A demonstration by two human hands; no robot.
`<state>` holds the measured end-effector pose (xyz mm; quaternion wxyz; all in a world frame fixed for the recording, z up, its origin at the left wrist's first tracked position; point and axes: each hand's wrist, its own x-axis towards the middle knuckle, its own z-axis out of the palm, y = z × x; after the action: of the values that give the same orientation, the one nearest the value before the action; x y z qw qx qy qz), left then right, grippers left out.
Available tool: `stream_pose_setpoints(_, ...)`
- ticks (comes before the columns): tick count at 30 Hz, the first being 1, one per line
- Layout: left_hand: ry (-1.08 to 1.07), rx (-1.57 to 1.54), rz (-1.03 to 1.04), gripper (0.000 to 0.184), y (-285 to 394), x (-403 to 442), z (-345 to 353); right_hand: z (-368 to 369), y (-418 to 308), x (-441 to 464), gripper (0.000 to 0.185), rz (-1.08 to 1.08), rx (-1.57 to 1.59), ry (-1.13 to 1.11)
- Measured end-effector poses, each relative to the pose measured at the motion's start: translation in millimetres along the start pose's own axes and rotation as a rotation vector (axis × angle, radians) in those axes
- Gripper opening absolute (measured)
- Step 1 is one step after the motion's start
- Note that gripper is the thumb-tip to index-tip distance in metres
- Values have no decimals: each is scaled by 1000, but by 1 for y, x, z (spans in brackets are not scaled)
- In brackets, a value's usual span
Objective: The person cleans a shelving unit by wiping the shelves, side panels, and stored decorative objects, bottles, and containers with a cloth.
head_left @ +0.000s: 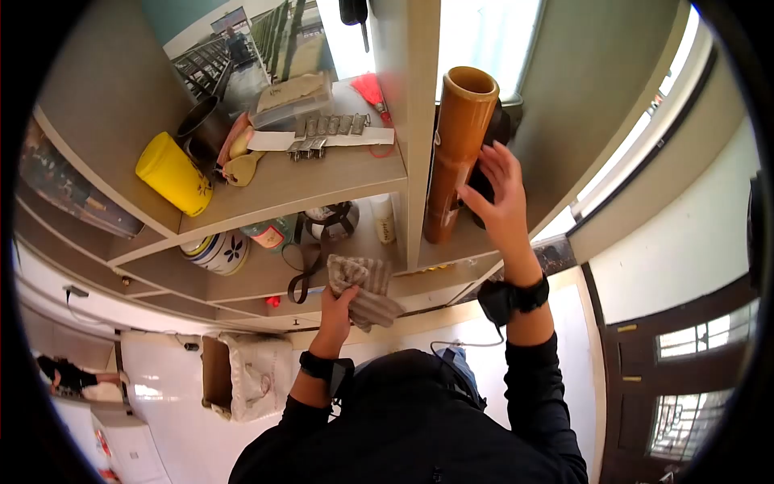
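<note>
My left hand (337,310) is closed on a folded brown-and-grey striped cloth (369,284), held in front of the lower shelf. A tall, glossy brown bamboo tube (458,149) stands upright in the right-hand compartment, its round top open. Beside its right side is my right hand (501,198), fingers curved and apart. The thumb tip overlaps the tube's edge, and I cannot tell if it touches. A dark object (501,123) behind the tube is partly hidden by it and by my fingers.
The left shelf (322,173) holds a yellow cup (173,172), a dark mug (203,125), a clear plastic box (294,98) and metal clips on a white strip (330,139). Below are a patterned jar (218,252) and a white bottle (383,219). A cardboard box (218,375) stands on the floor.
</note>
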<state>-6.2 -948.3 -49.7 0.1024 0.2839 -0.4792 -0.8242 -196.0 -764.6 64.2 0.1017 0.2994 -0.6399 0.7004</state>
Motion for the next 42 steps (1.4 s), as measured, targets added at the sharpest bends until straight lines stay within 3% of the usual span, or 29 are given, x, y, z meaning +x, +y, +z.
stream_pose_setpoints(2, 1, -46, 84, 29, 1, 2, -8, 11, -6, 15, 65, -4, -12, 3)
stream_pose_setpoints(4, -38, -60, 62, 30, 3, 3, -19, 22, -14, 27, 67, -39, 120, 75)
stream_pose_setpoints(7, -50, -76, 0, 35, 5, 3, -36, 38, -27, 35, 67, -96, 52, 104)
stream_pose_setpoints(9, -73, -125, 32, 38, 5, 2, -45, 41, -18, 39, 62, -153, -54, 164)
stream_pose_setpoints(11, -81, -129, 39, 38, 7, 0, -52, 41, -17, 39, 56, -80, -272, 106)
stream_pose_setpoints(16, -25, -191, -23, 39, 6, 3, -69, 30, -21, 20, 40, -104, -211, 276)
stream_pose_setpoints(17, -80, -199, -9, 38, 4, 5, -71, 24, -22, 12, 37, -30, -179, 275)
stream_pose_setpoints(20, -107, -250, -16, 37, 3, 3, -70, 13, -35, -16, 29, -96, -156, 267)
stream_pose_setpoints(24, -140, -372, -53, 34, -3, 1, -73, 0, -48, -53, 43, -164, -125, 390)
stream_pose_setpoints(29, -186, -567, -155, 38, 7, -8, -64, -16, -81, -92, 62, -254, 229, 504)
stream_pose_setpoints(35, -260, -619, -207, 48, 5, -20, -47, -40, -100, -116, 68, -252, 418, 408)
stream_pose_setpoints(40, -314, -694, -358, 49, -7, -21, -31, -19, -103, -117, 68, -223, 669, 166)
stream_pose_setpoints(42, -513, -683, -358, 53, -4, -26, -19, -5, -100, -119, 69, -226, 604, 152)
